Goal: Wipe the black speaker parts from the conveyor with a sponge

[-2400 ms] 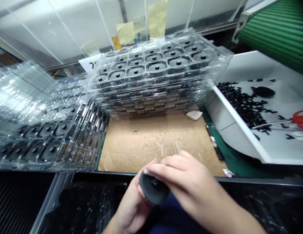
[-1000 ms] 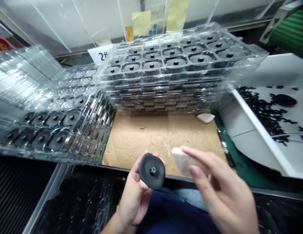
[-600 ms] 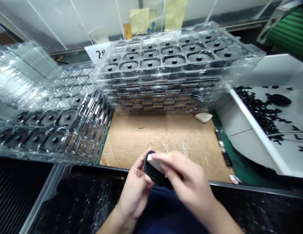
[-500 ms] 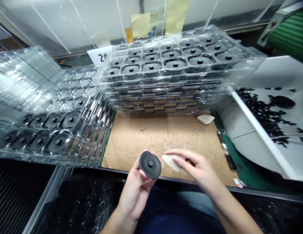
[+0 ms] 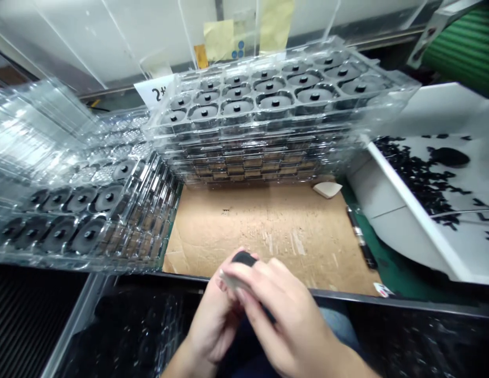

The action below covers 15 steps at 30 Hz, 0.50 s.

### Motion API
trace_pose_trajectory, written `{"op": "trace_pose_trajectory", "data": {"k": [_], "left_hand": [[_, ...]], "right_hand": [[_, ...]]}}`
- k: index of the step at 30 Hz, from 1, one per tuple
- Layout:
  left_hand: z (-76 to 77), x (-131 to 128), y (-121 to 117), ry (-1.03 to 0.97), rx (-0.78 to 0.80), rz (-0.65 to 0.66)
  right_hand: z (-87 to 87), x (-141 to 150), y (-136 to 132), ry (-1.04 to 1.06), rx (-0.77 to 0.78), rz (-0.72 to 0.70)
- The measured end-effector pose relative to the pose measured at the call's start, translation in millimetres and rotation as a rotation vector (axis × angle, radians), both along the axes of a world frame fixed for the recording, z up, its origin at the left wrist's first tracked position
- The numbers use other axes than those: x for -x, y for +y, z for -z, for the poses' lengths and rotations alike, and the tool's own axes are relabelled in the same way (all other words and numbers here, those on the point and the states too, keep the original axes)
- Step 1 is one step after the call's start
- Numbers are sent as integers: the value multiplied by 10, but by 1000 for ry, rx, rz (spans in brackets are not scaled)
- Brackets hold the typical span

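My left hand (image 5: 212, 317) is closed around a round black disc (image 5: 244, 258) above the front edge of the cardboard. Most of the disc, with its centre stub, is hidden behind my right hand (image 5: 287, 304). That hand pinches an off-white sponge pad (image 5: 229, 279) and holds it against the disc's near side. Only a thin edge of the pad shows between the fingers. Another off-white pad (image 5: 328, 189) lies on the cardboard sheet (image 5: 263, 210) near its back right corner.
Stacked clear trays (image 5: 244, 128) full of black discs stand behind the cardboard. More trays (image 5: 134, 210) are stacked at left, partly filled. A white bin (image 5: 405, 197) of small black pieces is on the right. A black marker (image 5: 361, 239) lies beside it, below a green ribbed roll (image 5: 460, 52).
My right hand has moved left with the sponge pad, from beside the disc onto it. The disc now sits tilted and mostly covered. The view has shifted slightly.
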<state>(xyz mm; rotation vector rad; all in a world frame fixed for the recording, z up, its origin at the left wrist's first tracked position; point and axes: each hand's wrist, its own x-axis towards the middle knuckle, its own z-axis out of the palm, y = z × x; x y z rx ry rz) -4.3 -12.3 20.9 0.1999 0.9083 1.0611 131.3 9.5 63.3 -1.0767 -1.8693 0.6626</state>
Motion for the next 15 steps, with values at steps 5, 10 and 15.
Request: {"op": "trace_pose_trajectory", "data": {"k": [5, 10, 15], "left_hand": [[-41, -15, 12, 54, 12, 6], [-137, -45, 63, -24, 17, 56], [-129, -35, 76, -80, 97, 63]], "right_hand": [[-11, 48, 39, -109, 181, -159], [-12, -21, -26, -48, -45, -51], [-67, -321, -143, -256, 149, -120]]}}
